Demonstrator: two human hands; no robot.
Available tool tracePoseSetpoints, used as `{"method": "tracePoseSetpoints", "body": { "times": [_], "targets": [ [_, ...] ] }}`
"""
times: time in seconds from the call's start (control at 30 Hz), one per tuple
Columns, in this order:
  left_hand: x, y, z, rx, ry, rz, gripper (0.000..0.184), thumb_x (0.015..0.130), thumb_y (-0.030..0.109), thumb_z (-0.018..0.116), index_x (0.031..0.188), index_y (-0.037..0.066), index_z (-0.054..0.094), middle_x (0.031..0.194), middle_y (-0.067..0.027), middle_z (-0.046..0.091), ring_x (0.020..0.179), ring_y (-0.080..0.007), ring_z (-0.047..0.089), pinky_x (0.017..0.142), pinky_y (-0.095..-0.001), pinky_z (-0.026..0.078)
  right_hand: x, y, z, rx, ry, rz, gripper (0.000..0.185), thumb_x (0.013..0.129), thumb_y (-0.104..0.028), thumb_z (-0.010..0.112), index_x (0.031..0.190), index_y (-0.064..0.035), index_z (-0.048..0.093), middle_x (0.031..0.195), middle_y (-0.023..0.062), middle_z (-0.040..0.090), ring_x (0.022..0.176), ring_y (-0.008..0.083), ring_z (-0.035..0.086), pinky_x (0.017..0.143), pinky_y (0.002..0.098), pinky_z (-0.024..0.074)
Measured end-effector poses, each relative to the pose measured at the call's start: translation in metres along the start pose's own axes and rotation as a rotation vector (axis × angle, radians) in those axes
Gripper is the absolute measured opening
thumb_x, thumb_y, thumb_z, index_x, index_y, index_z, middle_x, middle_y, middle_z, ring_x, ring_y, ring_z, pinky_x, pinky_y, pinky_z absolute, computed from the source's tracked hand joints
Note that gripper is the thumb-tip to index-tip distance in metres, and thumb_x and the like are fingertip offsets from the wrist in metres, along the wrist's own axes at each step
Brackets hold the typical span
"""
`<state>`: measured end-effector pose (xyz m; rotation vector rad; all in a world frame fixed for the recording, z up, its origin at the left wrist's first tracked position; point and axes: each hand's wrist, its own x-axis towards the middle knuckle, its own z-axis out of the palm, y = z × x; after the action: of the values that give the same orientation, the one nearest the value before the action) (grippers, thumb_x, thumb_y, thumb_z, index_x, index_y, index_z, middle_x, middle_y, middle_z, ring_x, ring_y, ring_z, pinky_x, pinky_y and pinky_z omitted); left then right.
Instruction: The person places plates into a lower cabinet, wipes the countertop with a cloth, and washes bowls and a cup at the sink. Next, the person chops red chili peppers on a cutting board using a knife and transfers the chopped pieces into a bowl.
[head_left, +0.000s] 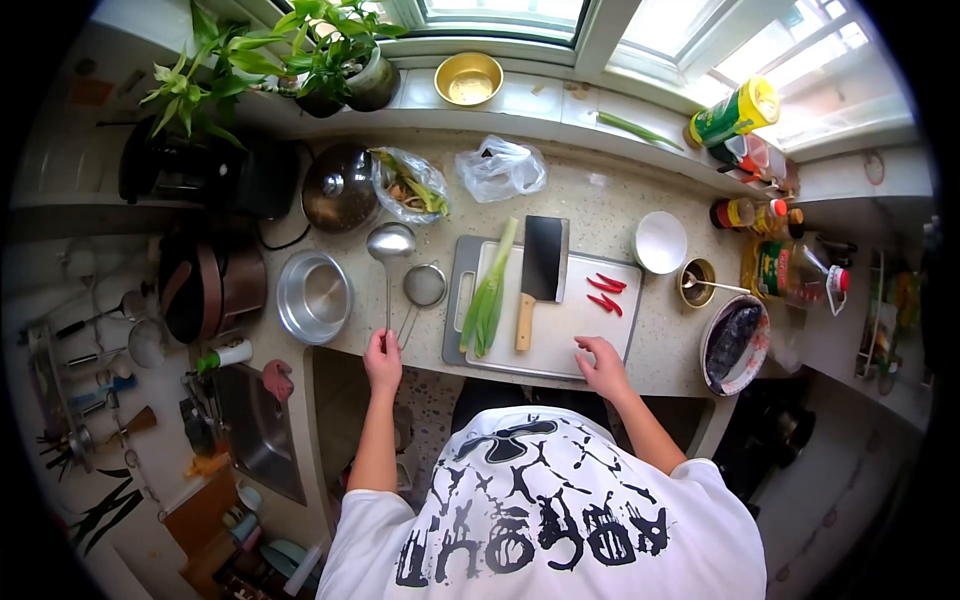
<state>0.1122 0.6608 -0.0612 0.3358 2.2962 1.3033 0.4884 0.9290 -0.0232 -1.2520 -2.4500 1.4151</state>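
- The left hand [382,364], lower centre-left of the frame, has its fingers drawn in around the lower end of the handle of a metal ladle [391,241].
- The right hand [603,370], lower right of centre, holds nothing; its fingers are loosely spread at the lower right edge of the cutting board [568,330].
- Just right of the ladle is a small strainer [425,286], its handle reaching down beside the left hand.
- On the board, in the middle of the frame, a green-and-white leek [488,305] slants along the left side, a cleaver [543,260] lies with its wooden handle toward the bottom, and red chillies [606,293] lie to the right.
- Left of the ladle stands a round metal pan [315,297].
- Right of the board are a white bowl [660,243], a small cup [690,270] with a spoon [718,286] in it, and a dark fish [732,343] in a patterned dish [758,358].
- Toward the upper centre, two plastic bags lie on the counter [590,200]: one with plant scraps [412,187], one crumpled [502,170].
- A gold-coloured bowl [469,78] sits on the ledge at the top, with potted plants [335,60] at upper left.
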Motion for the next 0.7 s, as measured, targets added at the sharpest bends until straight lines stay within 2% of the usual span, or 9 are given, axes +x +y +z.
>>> {"method": "tracePoseSetpoints", "body": {
  "times": [0.17, 0.27, 0.3, 0.4, 0.43, 0.47, 0.57, 0.63, 0.7],
  "targets": [
    [0.042, -0.009, 0.013, 0.023, -0.066, 0.006, 0.021, 0.105, 0.023, 0.059, 0.102, 0.002, 0.064, 0.072, -0.0004, 0.061, 0.064, -0.0074, 0.053, 0.061, -0.025, 0.045, -0.011, 0.021, 0.004, 0.023, 0.127, 0.082, 0.033, 0.089, -0.013, 0.069, 0.121, -0.0057, 0.067, 0.108, 0.0157, 0.068, 0.104, 0.0344, 0.064, 0.093, 0.042, 0.0505],
    [0.064, -0.011, 0.019, 0.152, -0.04, 0.119, 0.023, 0.106, 0.024, 0.057, 0.104, 0.003, 0.065, 0.07, -0.0018, 0.061, 0.064, -0.0108, 0.056, 0.064, -0.0282, 0.048, -0.018, 0.027, 0.008, 0.04, 0.178, 0.087, 0.032, 0.089, -0.011, 0.069, 0.12, -0.0053, 0.066, 0.106, 0.0153, 0.068, 0.103, 0.0332, 0.064, 0.093, 0.0414, 0.0506],
    [0.068, -0.01, 0.018, 0.212, -0.042, 0.084, 0.025, 0.105, 0.026, 0.058, 0.106, 0.003, 0.067, 0.079, -0.0078, 0.066, 0.073, -0.0206, 0.063, 0.071, -0.0349, 0.052, -0.021, 0.024, 0.006, 0.029, 0.18, 0.111, 0.033, 0.089, -0.011, 0.069, 0.121, -0.0056, 0.066, 0.106, 0.0153, 0.068, 0.103, 0.0326, 0.064, 0.092, 0.0409, 0.0508],
    [0.081, -0.01, 0.013, 0.465, 0.065, 0.341, 0.026, 0.103, 0.027, 0.06, 0.106, 0.003, 0.068, 0.095, -0.0136, 0.067, 0.088, -0.031, 0.066, 0.08, -0.0409, 0.052, -0.026, 0.02, 0.0, -0.011, 0.219, 0.189, 0.037, 0.088, -0.012, 0.069, 0.124, -0.0064, 0.064, 0.105, 0.0153, 0.068, 0.1, 0.031, 0.064, 0.088, 0.04, 0.0518],
    [0.084, -0.008, 0.012, 0.514, 0.062, 0.255, 0.025, 0.101, 0.027, 0.061, 0.106, 0.004, 0.069, 0.106, -0.0161, 0.065, 0.099, -0.036, 0.062, 0.086, -0.0442, 0.05, -0.026, 0.023, -0.003, -0.033, 0.256, 0.219, 0.039, 0.088, -0.012, 0.07, 0.126, -0.0066, 0.063, 0.104, 0.0153, 0.068, 0.098, 0.0306, 0.065, 0.086, 0.0398, 0.0523],
    [0.085, -0.007, 0.011, 0.532, 0.082, 0.266, 0.025, 0.101, 0.027, 0.061, 0.107, 0.004, 0.069, 0.105, -0.016, 0.066, 0.099, -0.0359, 0.062, 0.086, -0.0445, 0.05, -0.026, 0.027, -0.006, -0.055, 0.294, 0.25, 0.041, 0.089, -0.012, 0.07, 0.128, -0.0067, 0.062, 0.103, 0.0152, 0.068, 0.095, 0.0301, 0.065, 0.084, 0.0397, 0.0528],
    [0.087, -0.004, 0.013, 0.599, 0.123, 0.298, 0.024, 0.101, 0.027, 0.061, 0.109, 0.006, 0.07, 0.103, -0.0156, 0.066, 0.097, -0.0355, 0.062, 0.086, -0.0452, 0.05, -0.002, 0.06, -0.01, 0.076, 0.477, 0.424, 0.048, 0.094, -0.017, 0.07, 0.138, -0.0053, 0.054, 0.098, 0.0109, 0.068, 0.073, 0.019, 0.064, 0.062, 0.0318, 0.0526],
    [0.091, -0.01, 0.013, 0.669, 0.136, 0.317, 0.024, 0.101, 0.027, 0.061, 0.11, 0.007, 0.071, 0.103, -0.0153, 0.066, 0.097, -0.0353, 0.062, 0.086, -0.0457, 0.05, 0.029, 0.047, -0.033, 0.534, 0.536, 0.61, 0.062, 0.099, -0.029, 0.067, 0.149, -0.0059, 0.039, 0.097, 0.0112, 0.068, 0.062, 0.0152, 0.062, 0.049, 0.0273, 0.0469],
    [0.091, -0.006, 0.017, 0.675, 0.155, 0.318, 0.024, 0.101, 0.028, 0.061, 0.11, 0.007, 0.071, 0.103, -0.0149, 0.066, 0.096, -0.0349, 0.063, 0.086, -0.046, 0.05, 0.062, 0.038, -0.06, 0.768, 0.563, 0.667, 0.072, 0.101, -0.037, 0.064, 0.156, -0.0094, 0.027, 0.097, 0.0136, 0.069, 0.058, 0.0148, 0.062, 0.044, 0.0248, 0.0421]
  ]
}}
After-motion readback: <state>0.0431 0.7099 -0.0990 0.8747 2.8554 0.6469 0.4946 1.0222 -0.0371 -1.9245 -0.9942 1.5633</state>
